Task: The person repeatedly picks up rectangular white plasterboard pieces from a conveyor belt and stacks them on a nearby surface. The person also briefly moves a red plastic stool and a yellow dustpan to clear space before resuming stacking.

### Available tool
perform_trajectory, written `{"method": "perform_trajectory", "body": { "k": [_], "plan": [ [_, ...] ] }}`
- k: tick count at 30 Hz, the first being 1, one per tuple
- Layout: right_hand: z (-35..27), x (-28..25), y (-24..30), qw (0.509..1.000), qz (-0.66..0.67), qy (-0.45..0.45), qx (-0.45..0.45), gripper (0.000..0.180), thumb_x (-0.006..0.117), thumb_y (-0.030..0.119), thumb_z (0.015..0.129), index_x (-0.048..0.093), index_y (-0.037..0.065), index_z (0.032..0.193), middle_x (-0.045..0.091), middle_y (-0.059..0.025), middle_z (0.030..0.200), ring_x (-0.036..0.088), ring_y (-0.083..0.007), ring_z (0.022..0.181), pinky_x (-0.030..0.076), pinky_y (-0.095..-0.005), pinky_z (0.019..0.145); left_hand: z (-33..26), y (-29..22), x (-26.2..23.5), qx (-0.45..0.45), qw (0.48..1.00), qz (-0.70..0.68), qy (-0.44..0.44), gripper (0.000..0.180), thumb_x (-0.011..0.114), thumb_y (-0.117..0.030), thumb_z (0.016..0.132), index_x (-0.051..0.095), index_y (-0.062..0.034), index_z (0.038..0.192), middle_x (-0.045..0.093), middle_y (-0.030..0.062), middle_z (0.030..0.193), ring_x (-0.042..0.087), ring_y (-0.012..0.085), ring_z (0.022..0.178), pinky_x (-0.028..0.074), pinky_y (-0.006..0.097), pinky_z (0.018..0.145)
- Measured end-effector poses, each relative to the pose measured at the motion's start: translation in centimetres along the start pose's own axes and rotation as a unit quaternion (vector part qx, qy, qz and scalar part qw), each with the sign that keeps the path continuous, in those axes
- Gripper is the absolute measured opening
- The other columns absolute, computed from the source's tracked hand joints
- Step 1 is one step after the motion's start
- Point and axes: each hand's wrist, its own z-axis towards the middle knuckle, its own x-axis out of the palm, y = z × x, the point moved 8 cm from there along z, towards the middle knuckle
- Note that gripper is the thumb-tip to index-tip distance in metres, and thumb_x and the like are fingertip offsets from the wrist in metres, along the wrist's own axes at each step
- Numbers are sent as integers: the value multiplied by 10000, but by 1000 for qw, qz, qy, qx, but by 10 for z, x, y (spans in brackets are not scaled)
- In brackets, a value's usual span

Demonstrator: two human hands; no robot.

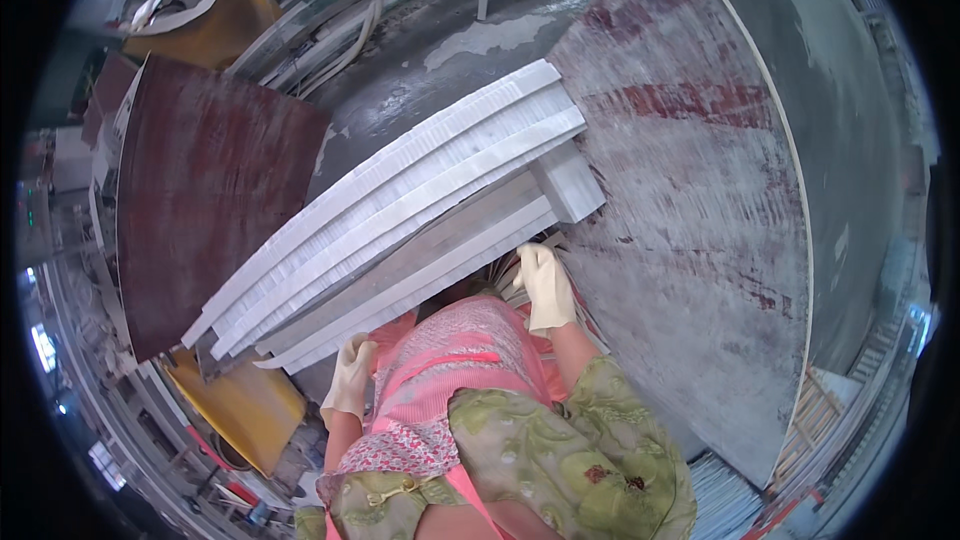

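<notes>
In front of me, slanting from lower left to upper right, lies a stack of long white strips (pixel 400 175) on a grey beam (pixel 440 230). A pale block (pixel 570 183) sits at the beam's right end. My right hand (pixel 545 290), in a cream glove, is curled closed just below that end. My left hand (pixel 347 380), gloved alike, is closed beside the pink apron (pixel 460 335), near the beam's lower left. What either hand holds, if anything, is hidden by the curled fingers.
A large dusty red-and-grey panel (pixel 690 210) stands close on my right. To the left is a dark red panel (pixel 215 190), with a yellow sheet (pixel 240 410) below it. Long strips and hoses (pixel 340 40) lie beyond on the grey floor (pixel 400 90).
</notes>
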Motion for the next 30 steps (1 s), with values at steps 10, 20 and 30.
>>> {"method": "perform_trajectory", "body": {
  "k": [10, 20, 30],
  "plan": [
    [26, 107, 235, 742, -301, -60, -596, 431, 723, 291, 1005, 730, 77, 1379, 699, -212, 1447, 631, -405, 1367, 434, -547, 1223, -20, 72, -65, 127, 987, -22, -92, 473, 638, -344, 1013, 691, 53, 1265, 747, 180, 1127, 705, 280, 1047, 562, 416, 917],
    [91, 106, 191, 682, -398, 8, -613, 513, 642, 149, 1031, 629, 28, 1529, 625, -219, 1558, 507, -401, 1514, 345, -529, 1290, -49, 162, -71, 49, 960, -85, -262, 411, 622, -334, 988, 711, 26, 1164, 752, 216, 1108, 716, 354, 1045, 559, 477, 918],
    [79, 118, 200, 656, -459, 67, -596, 502, 600, 159, 1100, 562, -21, 1567, 596, -325, 1537, 522, -494, 1463, 409, -546, 1246, -81, 297, -55, -98, 930, -123, -331, 393, 633, -358, 971, 746, -8, 1107, 758, 258, 1115, 736, 419, 1054, 564, 532, 896]
  ]
}}
